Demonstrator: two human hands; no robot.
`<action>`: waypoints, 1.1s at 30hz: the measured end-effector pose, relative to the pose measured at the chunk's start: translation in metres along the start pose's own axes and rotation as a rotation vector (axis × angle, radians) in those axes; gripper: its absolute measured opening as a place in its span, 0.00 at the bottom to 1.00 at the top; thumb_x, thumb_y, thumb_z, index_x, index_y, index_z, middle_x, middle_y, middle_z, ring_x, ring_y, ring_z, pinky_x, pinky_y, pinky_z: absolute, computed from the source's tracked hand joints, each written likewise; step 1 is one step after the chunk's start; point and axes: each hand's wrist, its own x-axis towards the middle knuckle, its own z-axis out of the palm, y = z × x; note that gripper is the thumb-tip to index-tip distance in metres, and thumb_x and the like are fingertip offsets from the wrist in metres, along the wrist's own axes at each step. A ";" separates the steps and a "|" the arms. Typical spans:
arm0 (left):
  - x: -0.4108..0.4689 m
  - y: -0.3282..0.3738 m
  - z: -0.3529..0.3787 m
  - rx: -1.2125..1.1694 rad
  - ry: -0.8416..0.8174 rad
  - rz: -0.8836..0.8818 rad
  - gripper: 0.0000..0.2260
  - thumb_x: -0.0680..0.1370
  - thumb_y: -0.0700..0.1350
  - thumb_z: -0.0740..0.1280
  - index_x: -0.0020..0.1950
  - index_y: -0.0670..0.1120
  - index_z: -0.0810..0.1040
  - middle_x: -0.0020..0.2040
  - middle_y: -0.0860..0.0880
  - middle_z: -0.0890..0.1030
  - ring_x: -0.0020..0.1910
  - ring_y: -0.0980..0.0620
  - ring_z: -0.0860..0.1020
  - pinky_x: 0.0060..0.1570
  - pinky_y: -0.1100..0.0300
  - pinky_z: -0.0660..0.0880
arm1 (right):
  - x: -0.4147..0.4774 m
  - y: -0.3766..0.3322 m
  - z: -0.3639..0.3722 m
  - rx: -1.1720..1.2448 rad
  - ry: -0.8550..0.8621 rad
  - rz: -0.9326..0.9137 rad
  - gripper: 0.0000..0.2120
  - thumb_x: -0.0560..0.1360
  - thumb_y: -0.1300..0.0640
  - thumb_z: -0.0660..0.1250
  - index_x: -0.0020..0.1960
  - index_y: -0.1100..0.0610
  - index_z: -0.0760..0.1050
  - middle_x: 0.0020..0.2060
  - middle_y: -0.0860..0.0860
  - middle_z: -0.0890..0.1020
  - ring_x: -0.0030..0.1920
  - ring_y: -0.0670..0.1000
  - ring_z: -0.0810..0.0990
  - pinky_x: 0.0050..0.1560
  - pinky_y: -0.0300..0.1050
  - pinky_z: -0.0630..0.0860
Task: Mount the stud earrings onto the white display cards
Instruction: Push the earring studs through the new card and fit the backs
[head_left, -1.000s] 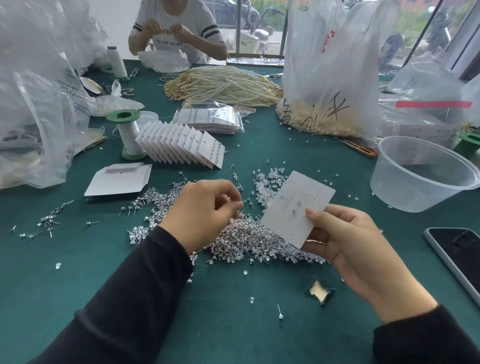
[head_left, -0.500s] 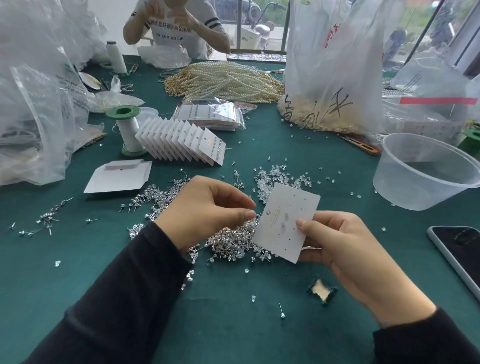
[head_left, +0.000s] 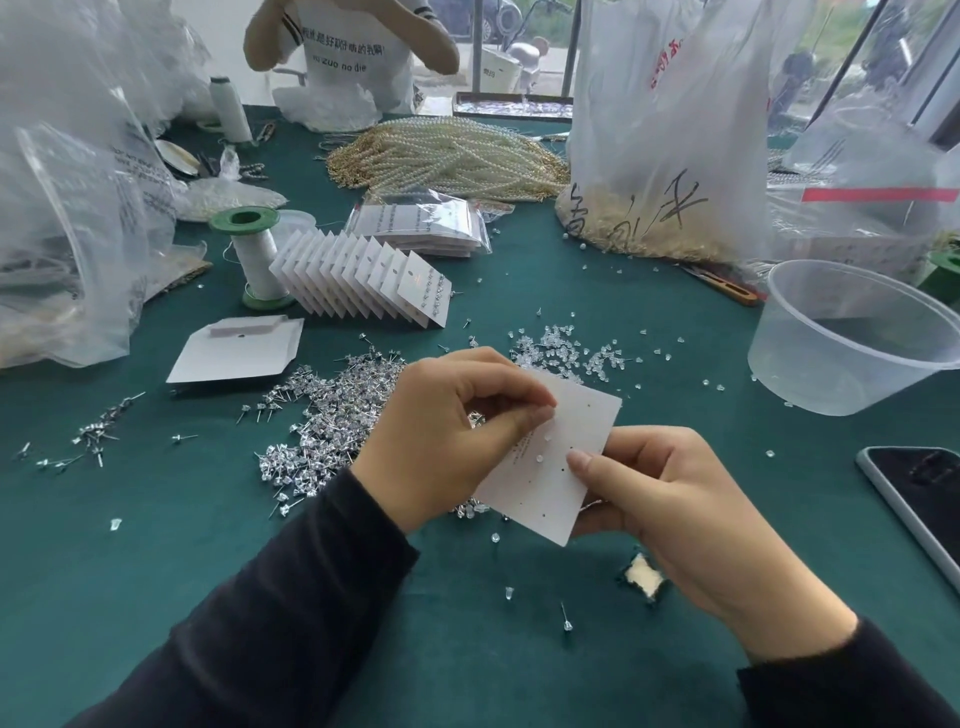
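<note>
The right hand (head_left: 670, 499) is gripping the white display card (head_left: 563, 483) by its right edge, thumb pressing on the face. It is holding the card tilted above the green desk (head_left: 208, 561), over the near edge of the heap of loose studs (head_left: 332, 431). The left hand (head_left: 452, 441) is curling in, its fingertips (head_left: 537, 413) pinching tight against the card's upper-left part. It is prob. pinching a single stud earring and working the post into a hole, tho the stud itself is hidden behind the fingers, so that's a judgement.

Progress on this card looks early. Two small pale bumps are showing near its middle (studs or clear backs, can't tell which), and most of the punched holes are showing bare.

For the job overall, a fanned row of finished cards (head_left: 363, 275) is standing just beside the thread spool (head_left: 254, 254). Another batch is sitting in a clear sleeve (head_left: 426, 223) behind it. Against that, the heap of loose studs is spreading wide, and a scatter of clear earring backs (head_left: 566, 353) is lying just past the card. A small stack of blank cards (head_left: 239, 353) is waiting to the left. A few stray studs are lying apart at the desk's left side, and one more (head_left: 566, 621) is lying near the right wrist. So there's plenty left to do, incl. nearly all of this card.
</note>
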 end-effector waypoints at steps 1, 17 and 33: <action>0.000 0.000 0.001 0.042 0.017 0.017 0.04 0.68 0.39 0.70 0.40 0.43 0.83 0.37 0.50 0.80 0.36 0.53 0.78 0.38 0.64 0.75 | 0.000 0.000 0.000 -0.001 -0.001 0.000 0.09 0.75 0.66 0.62 0.44 0.66 0.81 0.39 0.62 0.84 0.37 0.55 0.83 0.35 0.43 0.79; -0.002 0.000 0.000 0.182 0.017 0.098 0.03 0.68 0.38 0.69 0.38 0.41 0.83 0.37 0.49 0.80 0.33 0.53 0.76 0.36 0.64 0.74 | 0.001 0.001 0.004 -0.003 -0.009 -0.004 0.10 0.76 0.65 0.62 0.43 0.66 0.81 0.37 0.62 0.84 0.35 0.55 0.82 0.34 0.42 0.78; -0.004 0.008 0.006 -0.474 0.001 -0.379 0.08 0.66 0.46 0.71 0.42 0.44 0.84 0.41 0.43 0.85 0.40 0.51 0.82 0.44 0.60 0.78 | 0.017 0.001 0.023 -1.283 0.359 -0.762 0.07 0.70 0.56 0.65 0.37 0.60 0.75 0.32 0.53 0.78 0.28 0.56 0.75 0.26 0.43 0.70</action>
